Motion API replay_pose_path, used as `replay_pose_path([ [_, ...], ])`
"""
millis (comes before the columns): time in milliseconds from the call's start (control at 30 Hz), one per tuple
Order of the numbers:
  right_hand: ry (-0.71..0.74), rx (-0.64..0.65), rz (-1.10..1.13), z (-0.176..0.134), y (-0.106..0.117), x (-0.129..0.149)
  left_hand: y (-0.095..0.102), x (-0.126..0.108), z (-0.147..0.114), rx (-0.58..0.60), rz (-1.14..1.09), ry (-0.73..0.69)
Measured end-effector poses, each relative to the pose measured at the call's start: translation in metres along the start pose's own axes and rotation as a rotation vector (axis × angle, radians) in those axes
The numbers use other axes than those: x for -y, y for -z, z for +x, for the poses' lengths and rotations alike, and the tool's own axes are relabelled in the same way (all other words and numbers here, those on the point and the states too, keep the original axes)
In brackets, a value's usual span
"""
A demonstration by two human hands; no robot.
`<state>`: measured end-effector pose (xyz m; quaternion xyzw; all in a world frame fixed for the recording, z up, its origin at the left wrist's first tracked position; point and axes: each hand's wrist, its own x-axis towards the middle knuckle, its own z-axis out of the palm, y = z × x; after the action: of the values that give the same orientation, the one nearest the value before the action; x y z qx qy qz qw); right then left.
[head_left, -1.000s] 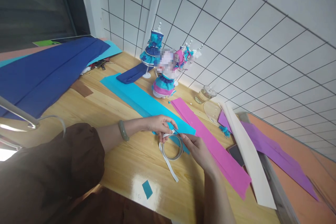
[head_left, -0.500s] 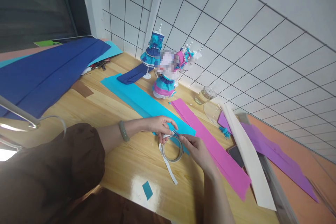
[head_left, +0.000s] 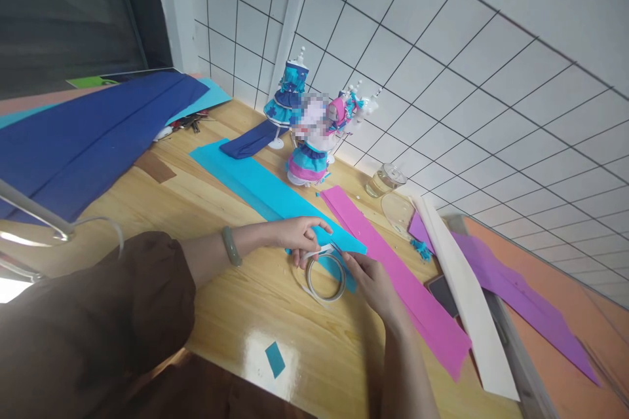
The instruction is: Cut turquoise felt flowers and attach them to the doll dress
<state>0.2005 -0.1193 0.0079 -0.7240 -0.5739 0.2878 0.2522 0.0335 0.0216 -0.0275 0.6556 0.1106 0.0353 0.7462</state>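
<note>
My left hand [head_left: 299, 236], with a green bangle [head_left: 230, 246] at its wrist, pinches a white strip of tape [head_left: 322, 251] between its fingers. A tape roll [head_left: 309, 275] sits just below the strip, between my hands; whether it hangs or rests on the table is unclear. My right hand [head_left: 368, 278] is closed on thin metal tweezers [head_left: 336, 247], whose tips point at the strip. Under the hands lies a turquoise paper strip [head_left: 265, 190], with a pink paper strip [head_left: 398, 288] to its right.
Small dressed mannequins [head_left: 291, 88] stand at the back by the tiled wall. A glass jar [head_left: 386, 179] is right of them. Cream [head_left: 466, 301] and purple paper [head_left: 515, 294] lie at right, dark blue paper [head_left: 98, 137] at left. A teal scrap [head_left: 275, 359] lies near the front edge.
The loose end of white tape that hung below my left hand no longer hangs straight down. My right hand and the tape roll have shifted slightly right, and more white tape shows between my hands.
</note>
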Motion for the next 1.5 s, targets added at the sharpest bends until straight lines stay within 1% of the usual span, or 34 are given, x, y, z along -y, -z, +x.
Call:
replay_pose_path([
  [67,-0.009,-0.025,-0.014,0.001,0.0,-0.003,0.0,0.001,0.0,-0.001,0.012,-0.007],
  [167,-0.02,-0.031,0.01,0.003,0.0,-0.005,0.001,0.004,0.002,0.002,0.031,-0.008],
  [300,-0.032,-0.012,0.113,0.003,0.001,-0.006,0.002,0.006,0.003,0.018,0.056,-0.008],
  [433,-0.075,0.007,0.225,0.002,0.0,-0.008,0.0,0.003,0.001,0.012,0.08,0.002],
  [567,-0.078,0.05,0.28,0.002,-0.003,-0.006,-0.006,0.002,0.0,-0.072,0.139,-0.03],
  [733,-0.059,0.067,0.264,0.002,-0.006,-0.001,-0.012,0.009,0.005,-0.203,0.361,-0.143],
  [833,-0.029,0.038,0.266,0.001,-0.008,0.001,-0.013,0.014,0.007,-0.217,0.396,-0.145],
  [967,0.008,-0.097,0.215,0.002,-0.011,-0.002,-0.013,0.017,0.008,-0.226,0.368,-0.131],
  [1033,0.015,-0.144,0.173,0.003,-0.011,-0.005,-0.012,0.017,0.008,-0.223,0.354,-0.121],
  [1167,0.008,-0.162,0.121,0.004,-0.007,-0.011,-0.012,0.017,0.008,-0.217,0.338,-0.083],
  [1367,-0.02,-0.145,0.145,0.003,-0.002,-0.009,-0.012,0.016,0.008,-0.24,0.316,-0.045],
  [1500,-0.037,-0.212,0.11,0.002,0.003,-0.009,-0.011,0.015,0.007,-0.239,0.302,-0.025],
])
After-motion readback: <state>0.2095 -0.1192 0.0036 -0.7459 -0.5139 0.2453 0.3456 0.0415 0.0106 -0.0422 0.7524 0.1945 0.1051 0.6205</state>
